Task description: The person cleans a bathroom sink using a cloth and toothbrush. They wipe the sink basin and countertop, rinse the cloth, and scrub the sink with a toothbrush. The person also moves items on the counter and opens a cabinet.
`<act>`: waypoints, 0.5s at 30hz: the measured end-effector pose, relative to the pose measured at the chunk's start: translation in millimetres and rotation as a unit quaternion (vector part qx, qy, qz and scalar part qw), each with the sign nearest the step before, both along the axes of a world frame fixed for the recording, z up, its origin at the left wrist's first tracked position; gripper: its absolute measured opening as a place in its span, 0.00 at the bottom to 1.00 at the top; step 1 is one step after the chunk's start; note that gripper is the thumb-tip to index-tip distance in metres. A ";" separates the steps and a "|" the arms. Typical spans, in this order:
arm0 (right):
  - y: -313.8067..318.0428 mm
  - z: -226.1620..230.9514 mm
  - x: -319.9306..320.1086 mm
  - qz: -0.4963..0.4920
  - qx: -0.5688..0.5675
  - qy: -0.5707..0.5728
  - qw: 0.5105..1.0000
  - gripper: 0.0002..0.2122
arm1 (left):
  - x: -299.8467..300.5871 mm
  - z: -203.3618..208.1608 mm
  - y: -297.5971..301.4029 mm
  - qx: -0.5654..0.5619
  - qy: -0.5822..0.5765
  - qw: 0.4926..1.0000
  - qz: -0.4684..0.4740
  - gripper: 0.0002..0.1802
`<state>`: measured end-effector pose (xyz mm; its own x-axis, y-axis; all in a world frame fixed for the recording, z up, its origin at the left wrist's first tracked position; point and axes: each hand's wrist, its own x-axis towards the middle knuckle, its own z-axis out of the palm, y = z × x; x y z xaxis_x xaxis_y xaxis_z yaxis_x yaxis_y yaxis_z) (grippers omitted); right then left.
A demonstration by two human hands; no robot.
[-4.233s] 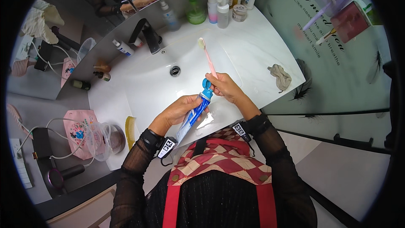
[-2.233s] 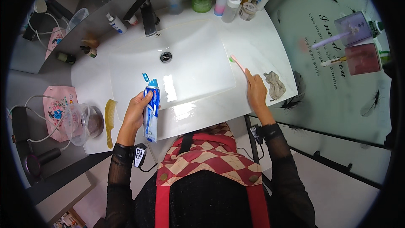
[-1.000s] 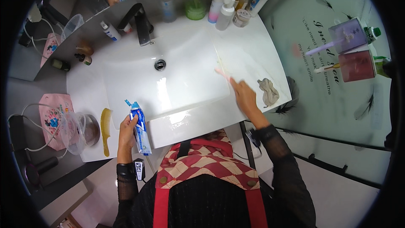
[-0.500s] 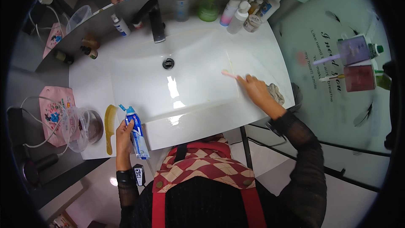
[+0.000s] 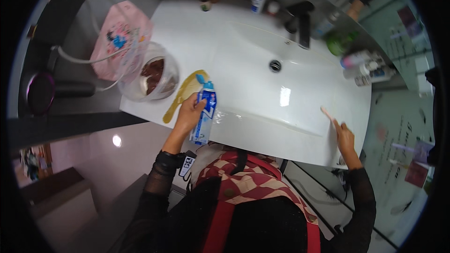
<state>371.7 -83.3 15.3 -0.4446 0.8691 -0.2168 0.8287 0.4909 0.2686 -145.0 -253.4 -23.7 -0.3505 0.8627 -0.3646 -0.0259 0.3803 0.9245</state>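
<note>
With the clock centred on my view, the fingers of my left hand (image 5: 189, 111) are clamping around a blue-and-white toothpaste tube (image 5: 205, 121) just off centre toward nine o'clock; its pale-blue flip cap (image 5: 200, 78) is standing open toward ten. The fingers of my right hand (image 5: 346, 139) are pinching a pink toothbrush (image 5: 329, 115) at three o'clock, its tip pointing between ten and eleven near the right edge of the white basin (image 5: 248, 82); blur is hiding which way its bristles are facing. A yellow comb (image 5: 178, 98) is lying on the white bench (image 5: 194, 35) toward ten, and the tube is partly overlapping it in view. I judge I should be gripping the uncapped tube lightly, mouth upward, and steering the bristles clear of the basin.
</note>
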 end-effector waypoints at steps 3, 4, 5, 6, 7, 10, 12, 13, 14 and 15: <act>-21.7 9.8 2.0 0.030 -0.097 0.100 0.990 0.18 | -9.6 5.8 -7.1 0.034 0.070 0.997 0.004 0.07; -20.7 15.1 -1.3 -0.007 -0.143 0.088 0.986 0.16 | -15.0 16.3 -9.4 0.034 0.101 0.994 -0.006 0.07; -16.5 14.2 -6.8 -0.020 -0.186 0.109 0.976 0.15 | -16.9 16.5 -6.2 0.033 0.120 0.992 -0.016 0.07; -11.5 17.3 -14.4 -0.025 -0.182 0.104 0.977 0.14 | -16.7 17.5 -1.2 0.030 0.121 0.992 -0.003 0.07; -6.0 16.2 -23.6 -0.032 -0.174 0.108 0.978 0.13 | -18.2 19.3 4.4 0.044 0.150 0.988 -0.001 0.07; -1.0 19.2 -57.7 -0.097 -0.186 0.244 0.947 0.11 | -27.6 21.5 21.7 0.061 0.191 0.980 0.011 0.08; -2.6 24.4 -80.8 -0.162 -0.195 0.292 0.922 0.13 | -32.4 20.8 35.6 0.086 0.202 0.975 0.023 0.09; -2.9 26.7 -92.6 -0.126 -0.201 0.334 0.912 0.13 | -34.6 17.5 42.3 0.079 0.235 0.968 0.027 0.10; -2.3 30.0 -103.7 -0.117 -0.208 0.359 0.902 0.14 | -34.7 15.1 48.4 0.093 0.268 0.958 0.037 0.10; -0.1 30.6 -116.7 -0.152 -0.219 0.358 0.895 0.14 | -35.3 11.3 53.8 0.108 0.300 0.947 0.048 0.11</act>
<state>255.0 -83.5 45.9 -0.3641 0.8746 -0.3203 0.8246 0.1428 -0.5475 -180.3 -199.6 -12.3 -0.5193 0.8480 0.1058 0.5030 0.2032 0.8401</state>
